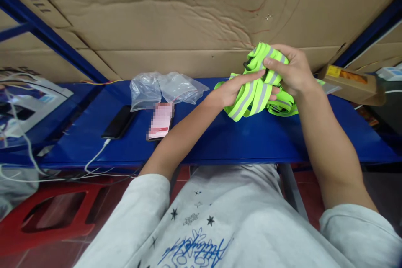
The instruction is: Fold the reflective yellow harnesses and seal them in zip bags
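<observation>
Neon-yellow reflective straps (248, 98) with grey stripes are bunched up between my two hands. My right hand (292, 69) grips the upper folds from the right, its thumb pressed on the front. From the left, my left hand (234, 91) reaches into the looped part; a finger points to the upper folds and its other fingers are partly hidden by the bands. Black pieces show among the folds. Just below my right hand, a rolled part of the same yellow material (281, 104) rests on the blue table; I cannot tell whether it joins the held bundle.
Clear plastic bags (171, 87) lie left of my hands. A lit phone (161, 121) and a black device (119, 122) with a white cable lie nearer the left. An open cardboard box (351, 83) stands at right. Cardboard (176, 29) walls the table's back; a red stool (53, 213) is lower left.
</observation>
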